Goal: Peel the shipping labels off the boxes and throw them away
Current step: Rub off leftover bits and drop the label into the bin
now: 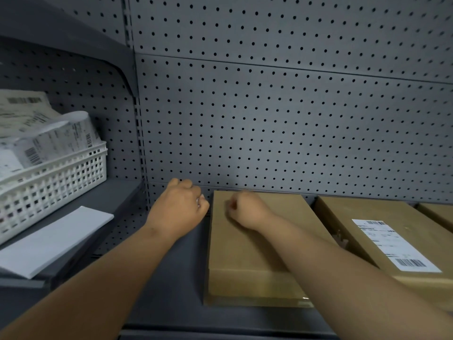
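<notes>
Peeled shipping labels point(49, 133) lay curled in a white plastic basket point(56, 182) on the left shelf, cut off by the frame's left edge, their print too blurred to read. Below the basket a blank white sheet point(54, 241) rested flat on the same shelf, its long axis running toward the back right. The left hand point(180, 204) was curled into a fist just left of the plain cardboard box point(252, 253), beside the box's far left corner; whether it pinched anything could not be told. That box lay flat on the grey shelf point(176, 285) with its long axis running away from the camera toward the pegboard point(269, 119), and its top showed no label. The right hand point(247, 209) rested on the far end of the box top, fingers curled under and hidden. To the right, a second box point(362, 227) carried a shipping label point(394, 244), its barcode end nearest the camera, well apart from both hands. A third box point(438, 214) was cut off at the right edge.
</notes>
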Motion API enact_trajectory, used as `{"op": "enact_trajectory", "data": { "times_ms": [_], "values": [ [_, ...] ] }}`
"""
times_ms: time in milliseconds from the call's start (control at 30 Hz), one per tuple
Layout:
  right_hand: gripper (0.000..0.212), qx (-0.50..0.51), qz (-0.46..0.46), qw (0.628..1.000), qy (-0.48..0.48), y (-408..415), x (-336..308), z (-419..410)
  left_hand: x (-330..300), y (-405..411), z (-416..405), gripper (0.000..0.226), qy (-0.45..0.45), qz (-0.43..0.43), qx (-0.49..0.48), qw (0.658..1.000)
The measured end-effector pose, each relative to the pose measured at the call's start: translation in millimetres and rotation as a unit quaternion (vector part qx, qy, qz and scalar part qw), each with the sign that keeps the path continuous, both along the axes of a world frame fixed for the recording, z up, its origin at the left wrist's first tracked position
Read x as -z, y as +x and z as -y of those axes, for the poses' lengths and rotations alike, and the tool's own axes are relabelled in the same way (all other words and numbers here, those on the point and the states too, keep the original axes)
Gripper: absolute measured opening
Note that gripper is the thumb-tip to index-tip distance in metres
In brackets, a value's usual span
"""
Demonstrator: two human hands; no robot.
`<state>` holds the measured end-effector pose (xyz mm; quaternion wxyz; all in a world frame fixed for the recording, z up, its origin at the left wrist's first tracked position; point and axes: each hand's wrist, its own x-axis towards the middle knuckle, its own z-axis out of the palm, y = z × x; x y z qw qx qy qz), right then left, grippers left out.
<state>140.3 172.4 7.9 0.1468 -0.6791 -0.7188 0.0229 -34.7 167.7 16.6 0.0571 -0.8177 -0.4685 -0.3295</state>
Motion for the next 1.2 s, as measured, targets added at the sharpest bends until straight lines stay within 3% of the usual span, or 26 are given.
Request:
{"op": "enact_trajectory", "data": {
  "times_ms": [133, 333, 400, 633, 867, 1067, 1200],
  "values": [
    [0.019, -0.113, -0.016, 0.993, -0.023, -13, -1, 10, -2, -2, 0, 0.028, -0.011, 0.009, -0.008, 1.0],
    [0.019, 0.022, 0.015, 0.999, -0.035, 26, -10, 0, -4, -6, 2, 0.027, -0.025, 0.014, -0.008, 1.0],
    [0.02, 0.024, 0.016, 0.999, -0.023, 10, -8, -4, -4, -5, 4, 0.027, -0.028, 0.019, -0.007, 0.999],
    [0.018, -0.132, 0.005, 0.991, -0.006, -20, -2, 21, -3, -7, 9, 0.027, -0.013, 0.004, 0.0, 1.0],
    [0.022, 0.009, 0.032, 0.999, 0.014, 27, -7, 43, -1, -10, 19, 0.025, -0.017, -0.01, 0.009, 1.0],
    [0.011, -0.187, 0.009, 0.982, 0.015, -21, 0, 90, -1, -8, 31, 0.028, -0.025, -0.024, 0.016, 0.999],
    [0.01, -0.13, 0.016, 0.991, -0.003, 19, -7, 106, -3, -9, 40, 0.031, -0.024, -0.03, 0.02, 0.999]
  ]
}}
